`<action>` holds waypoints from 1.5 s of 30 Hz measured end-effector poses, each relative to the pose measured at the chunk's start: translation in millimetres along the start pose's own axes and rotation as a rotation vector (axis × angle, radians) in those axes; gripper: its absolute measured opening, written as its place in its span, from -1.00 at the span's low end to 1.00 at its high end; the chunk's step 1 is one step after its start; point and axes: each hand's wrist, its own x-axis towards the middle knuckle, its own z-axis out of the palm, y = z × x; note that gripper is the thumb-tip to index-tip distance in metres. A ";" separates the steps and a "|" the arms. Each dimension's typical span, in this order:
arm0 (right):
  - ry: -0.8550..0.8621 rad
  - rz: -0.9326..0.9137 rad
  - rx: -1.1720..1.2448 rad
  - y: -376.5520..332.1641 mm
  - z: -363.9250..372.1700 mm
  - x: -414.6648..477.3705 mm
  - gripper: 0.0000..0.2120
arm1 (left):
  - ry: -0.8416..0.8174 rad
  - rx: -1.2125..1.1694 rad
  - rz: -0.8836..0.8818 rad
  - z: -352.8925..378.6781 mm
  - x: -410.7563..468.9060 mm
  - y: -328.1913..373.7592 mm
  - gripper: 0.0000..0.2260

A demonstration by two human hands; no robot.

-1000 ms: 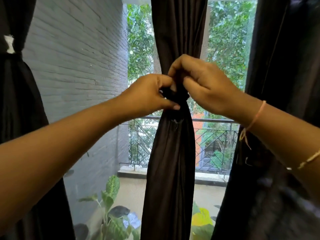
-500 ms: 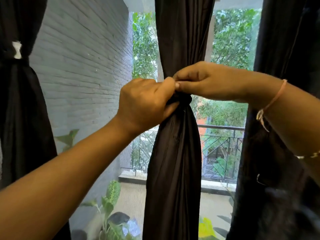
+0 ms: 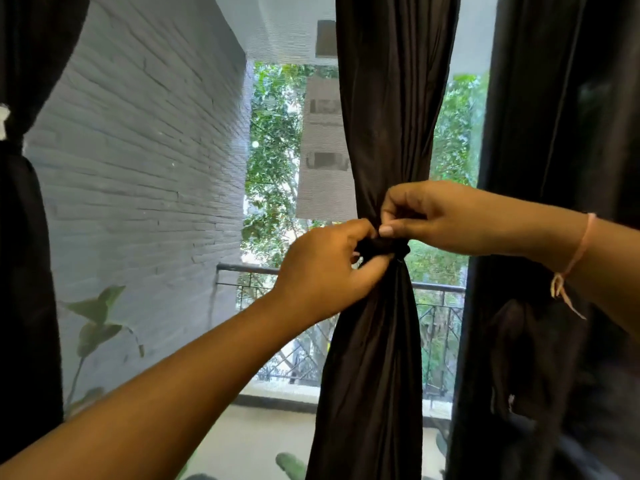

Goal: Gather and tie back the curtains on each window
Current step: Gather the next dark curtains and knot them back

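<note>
Head view: left hand, right hand both pinch tie round curtain. Risk: either pinch eases before tie is snug; gather spills loose.

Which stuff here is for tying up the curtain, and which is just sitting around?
For the job: middle curtain, gathered; dark tie band around it; left hand and right hand, both pinching the band.

Just there: brick wall; railing; plant; trees outside.
</note>
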 end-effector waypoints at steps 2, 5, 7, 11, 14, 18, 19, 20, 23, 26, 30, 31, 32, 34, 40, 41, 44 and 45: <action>-0.064 0.027 -0.065 3.6 -2.7 -6.1 -0.89 | -0.064 -0.123 -0.085 7.2 2.3 -2.9 -0.77; -0.086 0.046 -0.095 5.3 -0.3 -12.9 -0.93 | -0.099 -0.288 -0.169 17.4 4.8 -8.1 -0.81; 0.010 0.077 -0.057 6.5 1.4 -12.0 -0.95 | -0.117 -0.412 -0.180 24.4 5.9 -7.3 -0.88; 0.009 0.154 -0.042 8.8 -0.5 -8.0 -0.75 | -0.153 -0.611 -0.212 35.4 4.2 -5.1 -0.82; -0.035 0.152 -0.069 10.9 2.4 -8.6 -0.67 | -0.170 -0.674 -0.206 39.0 1.1 -9.5 -0.87; 0.097 0.135 0.020 16.5 10.4 -9.8 -0.85 | -0.197 -0.686 -0.139 43.6 -1.1 -16.7 -0.85; 0.125 0.130 0.037 17.5 13.9 -10.7 -0.86 | -0.203 -0.674 -0.135 44.5 -0.4 -18.5 -0.84; 0.147 0.123 0.041 19.4 18.3 -11.7 -0.85 | -0.210 -0.656 -0.134 45.4 0.6 -19.8 -0.85; 0.169 0.100 -0.017 22.2 29.8 -15.3 -0.86 | -0.237 -0.614 -0.121 46.4 2.2 -23.6 -0.87; 0.173 0.117 -0.022 26.5 31.8 -16.9 -0.79 | -0.179 -0.754 -0.191 45.6 2.8 -27.0 -0.88; 0.223 0.086 0.055 28.4 34.4 -22.8 -0.65 | -0.004 -0.907 -0.382 44.3 15.7 -27.9 -0.93; 0.233 0.085 0.089 29.7 34.6 -25.5 -0.66 | 0.022 -0.858 -0.382 43.5 18.5 -29.3 -0.91; 0.245 0.090 0.133 32.1 34.3 -28.8 -0.67 | 0.030 -0.797 -0.362 42.6 19.9 -31.3 -0.89; 0.258 0.104 0.238 37.6 32.2 -37.0 -0.65 | -0.003 -0.681 -0.268 38.1 18.8 -37.0 -0.86; 0.216 0.050 0.402 43.8 23.1 -61.2 -0.65 | -0.180 -0.389 0.082 13.6 17.1 -42.1 -0.84; 0.214 0.046 0.402 45.0 21.1 -63.8 -0.66 | -0.192 -0.352 0.117 11.2 15.8 -40.6 -0.85; 0.215 0.055 0.403 48.8 18.3 -67.1 -0.68 | -0.161 -0.205 0.224 9.0 10.5 -38.7 -0.87; 0.218 0.064 0.413 49.7 19.2 -67.5 -0.69 | -0.146 -0.155 0.257 9.7 9.4 -38.3 -0.89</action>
